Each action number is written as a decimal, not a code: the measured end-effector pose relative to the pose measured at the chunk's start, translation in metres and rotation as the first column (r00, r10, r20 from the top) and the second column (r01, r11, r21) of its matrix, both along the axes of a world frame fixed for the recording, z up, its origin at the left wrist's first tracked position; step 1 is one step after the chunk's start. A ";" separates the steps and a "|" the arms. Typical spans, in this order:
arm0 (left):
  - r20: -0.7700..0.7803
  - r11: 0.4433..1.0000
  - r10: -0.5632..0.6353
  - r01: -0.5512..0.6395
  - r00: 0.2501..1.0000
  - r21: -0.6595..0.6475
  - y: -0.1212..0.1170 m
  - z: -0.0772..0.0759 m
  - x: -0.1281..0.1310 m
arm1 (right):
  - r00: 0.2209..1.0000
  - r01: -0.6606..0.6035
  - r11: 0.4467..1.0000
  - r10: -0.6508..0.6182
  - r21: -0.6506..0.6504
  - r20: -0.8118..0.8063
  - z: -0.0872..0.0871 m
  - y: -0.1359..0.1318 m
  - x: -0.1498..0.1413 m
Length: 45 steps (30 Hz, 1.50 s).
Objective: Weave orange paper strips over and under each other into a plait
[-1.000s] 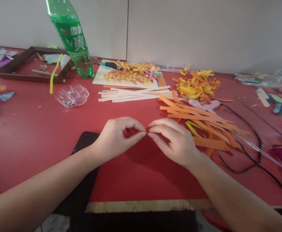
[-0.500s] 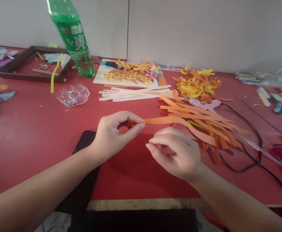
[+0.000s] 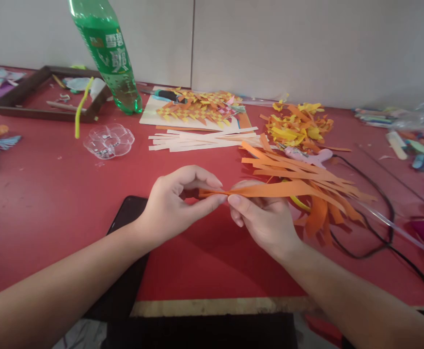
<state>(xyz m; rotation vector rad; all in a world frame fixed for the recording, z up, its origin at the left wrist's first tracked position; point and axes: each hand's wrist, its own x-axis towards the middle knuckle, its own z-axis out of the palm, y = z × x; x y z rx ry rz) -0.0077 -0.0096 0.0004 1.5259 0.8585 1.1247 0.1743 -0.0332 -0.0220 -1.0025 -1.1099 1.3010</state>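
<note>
An orange paper strip (image 3: 280, 189) stretches between my hands and trails off to the right. My left hand (image 3: 182, 203) pinches it near its left end, thumb below and fingers curled above. Close beside, my right hand (image 3: 264, 220) grips the same strip, its thumb in front and its fingertips partly hidden behind the paper. Just beyond, a loose pile of orange paper strips (image 3: 299, 169) lies on the red table. A bundle of pale strips (image 3: 204, 140) rests farther back.
A green soda bottle (image 3: 110, 58) stands at the back left, near a dark wooden frame (image 3: 33, 112) and a clear flower-shaped dish (image 3: 109, 141). A pink glue gun (image 3: 308, 156) trails a black cord (image 3: 389, 208). Under my left forearm lies a black phone (image 3: 128, 213).
The strip came into view as my right hand parted from my left and dropped slightly. Now my right hand is back against the strip, its thumb in front, close to my left fingertips.
</note>
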 end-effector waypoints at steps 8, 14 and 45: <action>0.032 0.981 -0.015 0.020 0.999 -0.193 0.005 0.006 0.001 | 0.999 0.045 0.999 -0.045 -0.007 0.013 0.000 0.001 0.000; 0.081 0.974 0.013 0.006 0.997 -0.227 0.004 0.005 0.002 | 0.998 0.061 0.998 -0.061 0.021 0.015 0.002 0.000 -0.001; 0.122 0.967 0.015 0.017 0.992 -0.254 0.003 0.006 0.002 | 0.999 0.025 0.993 -0.022 0.117 -0.024 0.003 0.002 -0.001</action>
